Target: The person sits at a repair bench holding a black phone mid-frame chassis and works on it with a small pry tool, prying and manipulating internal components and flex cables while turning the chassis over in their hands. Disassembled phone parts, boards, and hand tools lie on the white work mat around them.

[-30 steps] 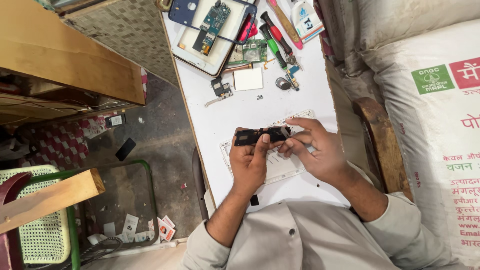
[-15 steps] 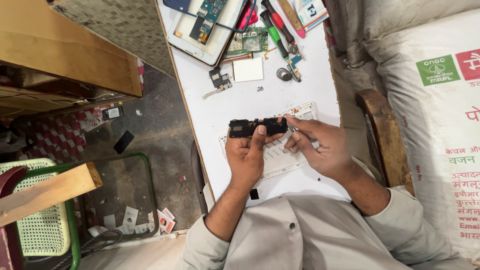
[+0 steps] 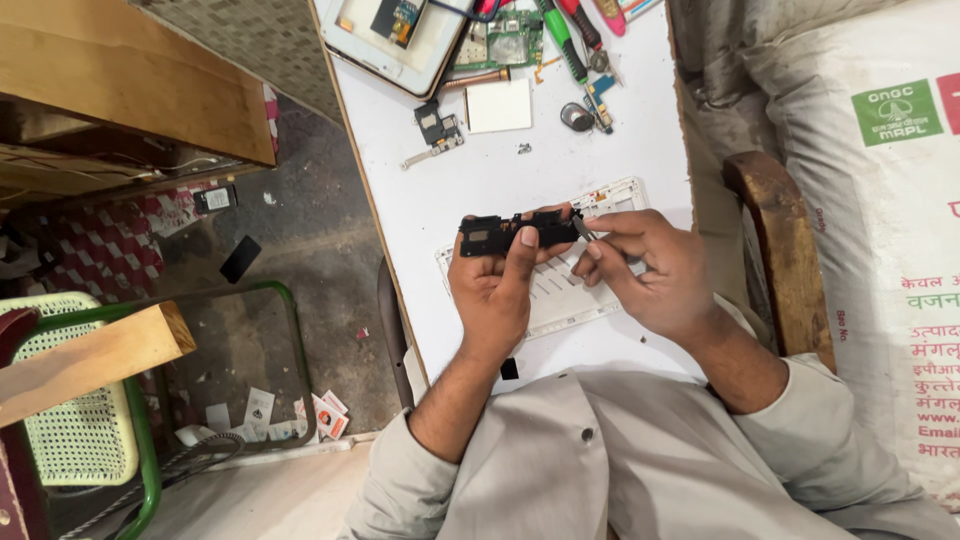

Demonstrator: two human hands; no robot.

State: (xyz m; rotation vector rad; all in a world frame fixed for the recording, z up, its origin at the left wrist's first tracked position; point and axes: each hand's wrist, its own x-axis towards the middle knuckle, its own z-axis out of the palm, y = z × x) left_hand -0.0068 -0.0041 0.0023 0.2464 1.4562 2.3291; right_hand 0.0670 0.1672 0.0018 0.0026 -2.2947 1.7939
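My left hand (image 3: 497,290) grips a long black plastic phone part (image 3: 512,232) and holds it level above the white table (image 3: 420,200). At the part's right end, my right hand (image 3: 648,275) pinches a thin metal tool (image 3: 582,227), whose tip touches the part. Under both hands lies a white phone frame (image 3: 575,290), flat on the table.
At the table's far end lie a white tray (image 3: 395,45) with circuit boards, a green board (image 3: 510,40), a small black module (image 3: 438,127), a white square pad (image 3: 498,105) and screwdrivers (image 3: 565,40). A wooden chair arm (image 3: 785,250) and white sack (image 3: 880,200) stand right; a green-framed stool (image 3: 90,420) left.
The view has shifted so that the table's far items sit higher in the picture. Both hands stay on the black part, with the right hand's tool still at its right end.
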